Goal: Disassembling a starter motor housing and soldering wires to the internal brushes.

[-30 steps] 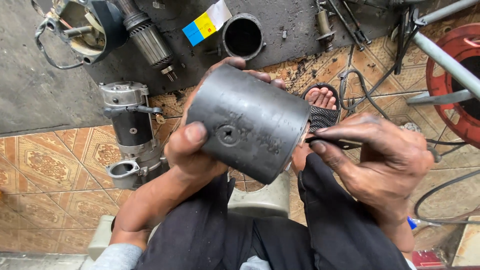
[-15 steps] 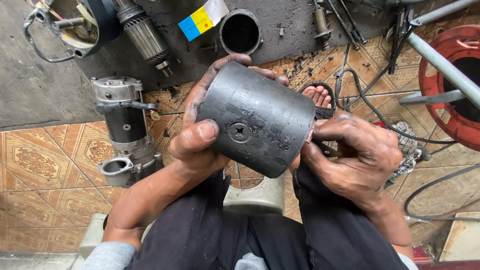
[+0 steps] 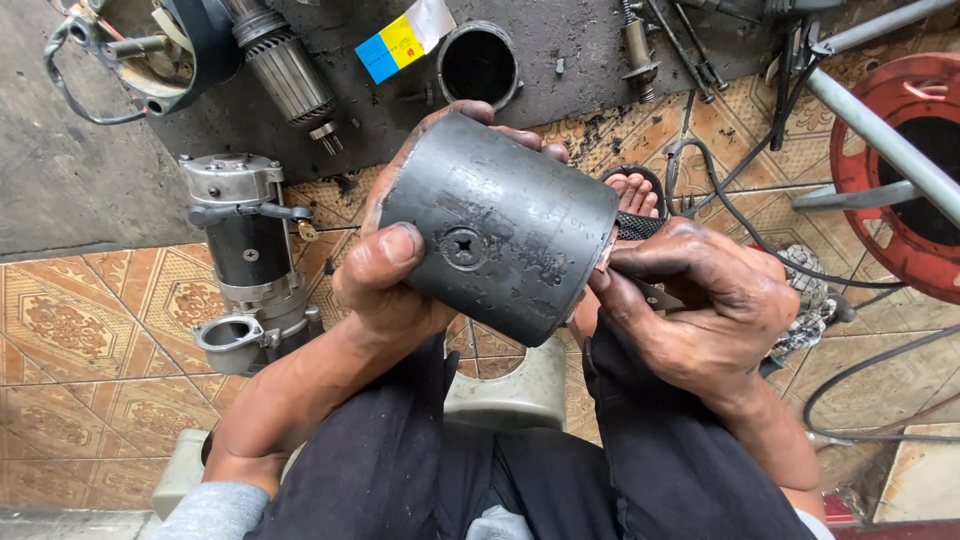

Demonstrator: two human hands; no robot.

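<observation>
A dark grey steel cylinder housing with a cross-head screw in its side is held above my lap. My left hand grips it, thumb lying beside the screw and fingers wrapped over the far end. My right hand is at the cylinder's right open end, fingers pinched on a thin metal tool whose tip reaches to the rim. Both hands are smeared with black grease. What the tool touches inside the rim is hidden.
A starter motor body lies on the tiled floor to the left. An armature, a metal ring and a blue-yellow box lie on a dark mat behind. A red rim, grey pipe and cables are at right.
The cylinder has tilted slightly and come closer to the camera. My right hand has slid in toward the cylinder's right rim with the tool.
</observation>
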